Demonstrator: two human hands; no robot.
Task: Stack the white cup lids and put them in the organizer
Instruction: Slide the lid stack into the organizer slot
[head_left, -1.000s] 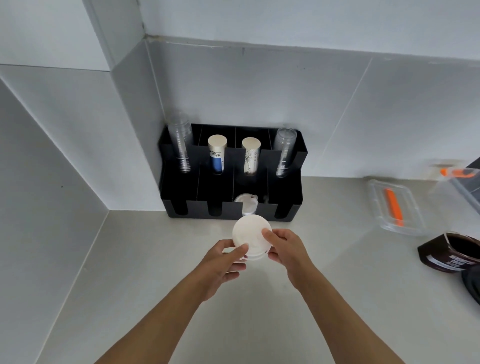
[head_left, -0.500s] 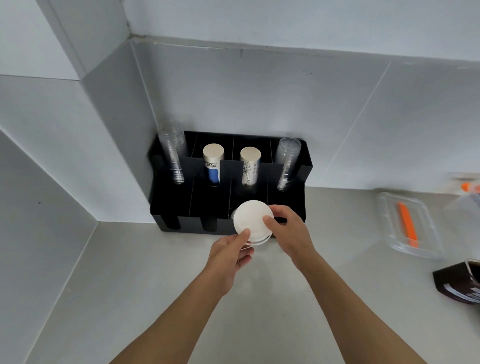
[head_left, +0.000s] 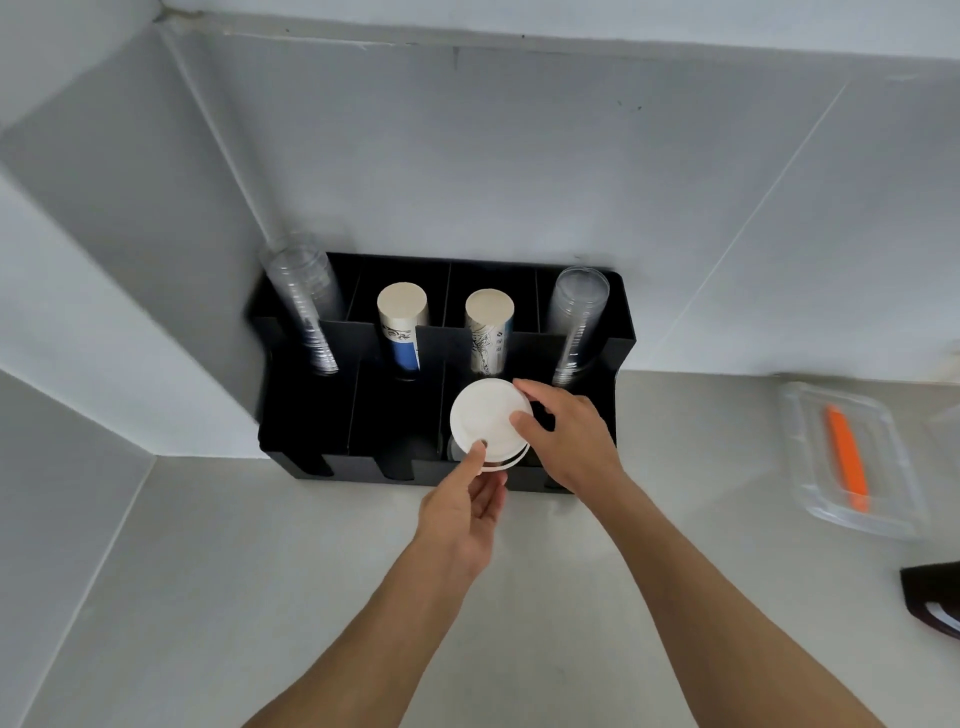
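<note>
**Lid stack reaches the organizer's front row**

Both hands have carried the stack of white cup lids (head_left: 488, 423) forward from the open worktop (head_left: 260, 597) until it hangs over the black organizer (head_left: 306, 415), above the third front compartment from its left end. The right hand (head_left: 569, 441) clamps the stack's right rim between thumb and fingers. The left hand (head_left: 462, 514) pinches its near edge from below, thumb on top. Behind the stack, the back row holds clear cups (head_left: 306, 306) at the left end, two sleeves of paper cups (head_left: 401, 327) in the middle, and more clear cups at the right end. Near the worktop's right edge lies a clear container (head_left: 857, 462) with an orange tool (head_left: 847, 462) inside.
</note>
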